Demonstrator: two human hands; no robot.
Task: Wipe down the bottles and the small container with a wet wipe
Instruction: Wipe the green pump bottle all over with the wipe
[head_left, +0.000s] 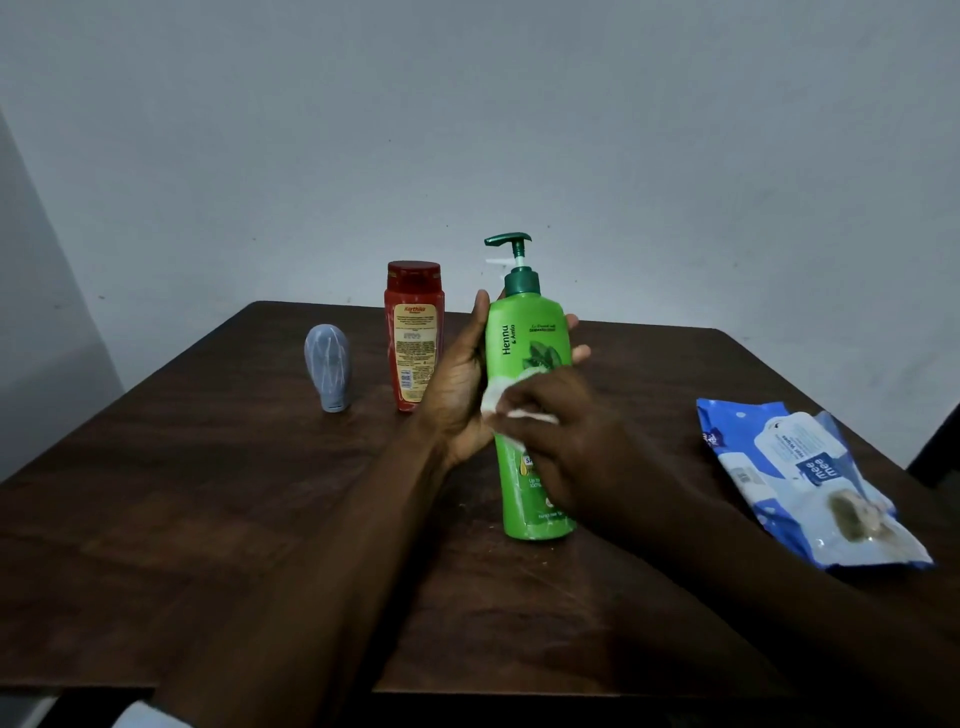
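Head view, left hand (457, 387) gripping green pump bottle (525, 332), right hand (569, 436) pinching white wipe (497, 397) against it

Green pump bottle (527, 364), red bottle (414, 332), grey-blue small container (328, 366), white wipe (511, 405), blue-white wipes pack (800, 473), dark brown table (208, 493).

Bare table (234, 545) lies open at the near left, and also between the green bottle (524, 332) and the wipes pack (810, 483) on the right. The middle is blocked: the left hand (457, 384) grips the green bottle and the right hand (566, 441) holds a wipe (498, 402) against it. Behind, the red bottle (414, 335) stands just beside the left hand, with a gap between it and the grey container (328, 368).
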